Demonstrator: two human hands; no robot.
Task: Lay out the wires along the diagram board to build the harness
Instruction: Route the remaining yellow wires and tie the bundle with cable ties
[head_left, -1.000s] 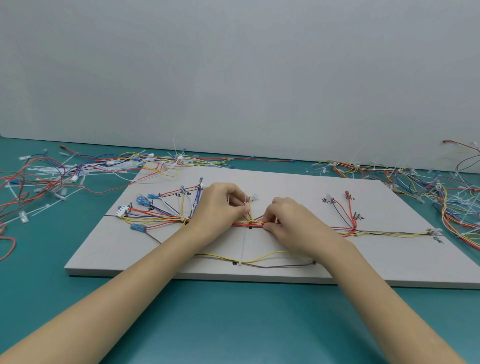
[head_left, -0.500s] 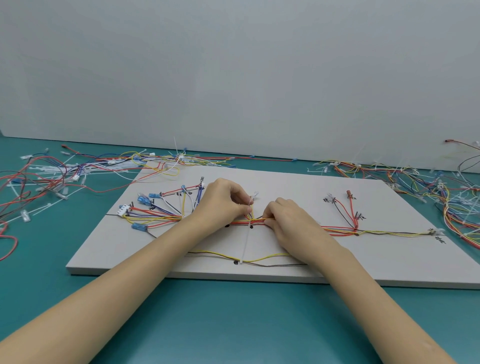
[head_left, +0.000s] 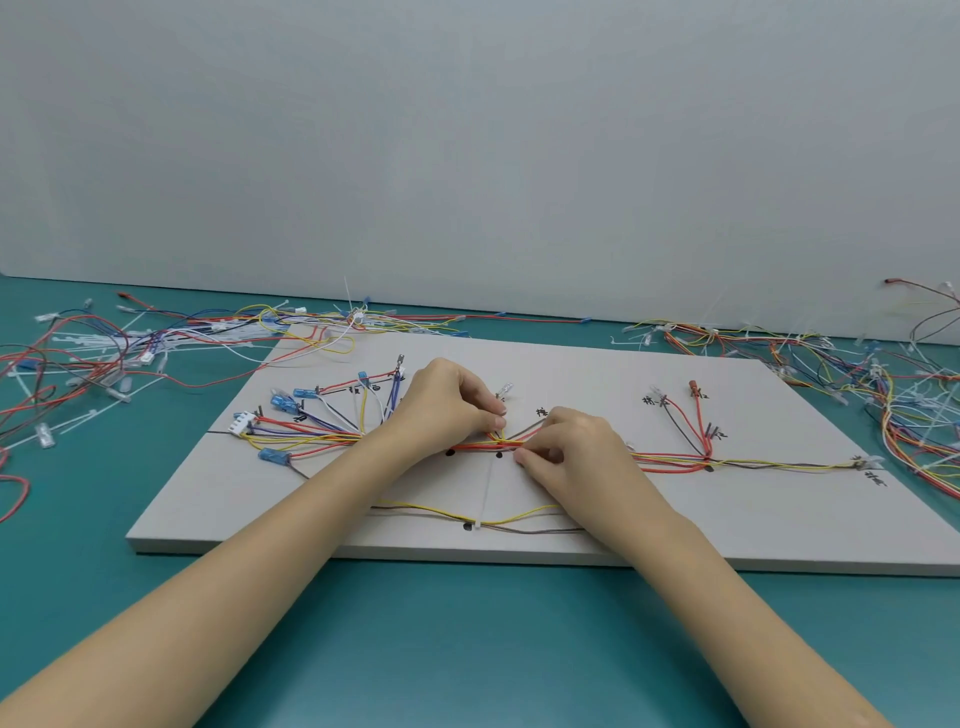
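Teal tabletop (head_left: 467, 649), grey wall behind, both hands on the diagram board (head_left: 675, 525) mid-harness.

Head view: board lies flat on the table, handwritten labels and black dots on it. Wire bundle (head_left: 670, 460) runs left-right across board centre; left end fans out to blue connectors (head_left: 274, 456) and a white plug (head_left: 244, 421), right end branches up to a red terminal (head_left: 693, 385). Left hand (head_left: 441, 410) curled, fingertips pinching the bundle at centre. Right hand (head_left: 576, 452) just beside it, thumb and fingers pinching the same bundle. White cable tie (head_left: 485, 493) lies from the pinch point toward the near edge, crossing a loose yellow wire (head_left: 415, 505) and brown wire. Loose wire piles (head_left: 104, 353) on the table left and right of the board.
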